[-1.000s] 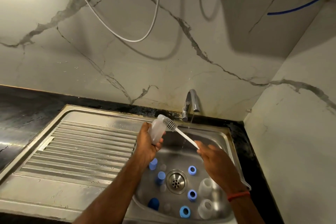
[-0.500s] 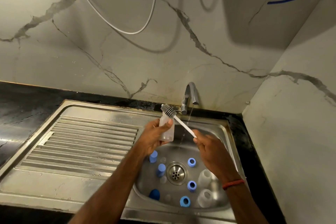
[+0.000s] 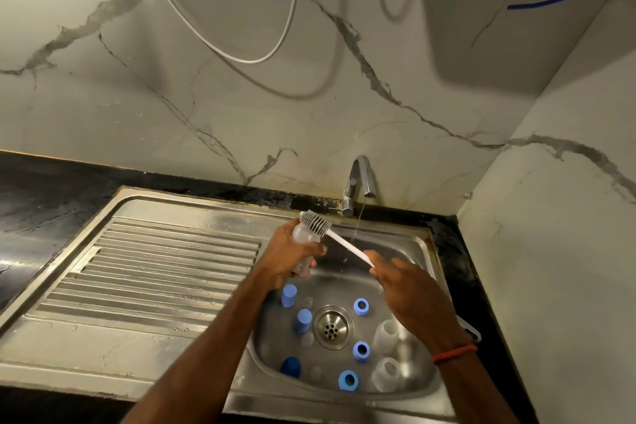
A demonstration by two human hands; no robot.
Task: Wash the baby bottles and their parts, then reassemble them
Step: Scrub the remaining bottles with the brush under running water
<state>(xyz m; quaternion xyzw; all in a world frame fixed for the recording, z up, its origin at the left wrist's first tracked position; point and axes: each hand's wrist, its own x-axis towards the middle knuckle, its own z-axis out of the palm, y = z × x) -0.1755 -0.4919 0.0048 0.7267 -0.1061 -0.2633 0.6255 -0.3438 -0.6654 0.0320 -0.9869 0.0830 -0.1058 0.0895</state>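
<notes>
left hand (image 3: 285,260) grips bottle (image 3: 303,235) | right hand (image 3: 409,289) holds brush (image 3: 315,221) | brush head now outside, against bottle top | washing ongoing

A clear baby bottle (image 3: 304,265) is held tilted over the sink basin (image 3: 421,251) in the left hand (image 3: 285,255). The grey bristled head of a white-handled bottle brush (image 3: 315,222) is laid against its upper end, and the handle is pinched by the right hand (image 3: 402,282). On the basin floor, two light blue caps (image 3: 288,295) and one dark blue cap (image 3: 290,367) are stood left of the drain (image 3: 332,327), three blue collar rings (image 3: 361,306) are scattered to its right and front, and two more clear bottles (image 3: 387,332) are set at the right side.
</notes>
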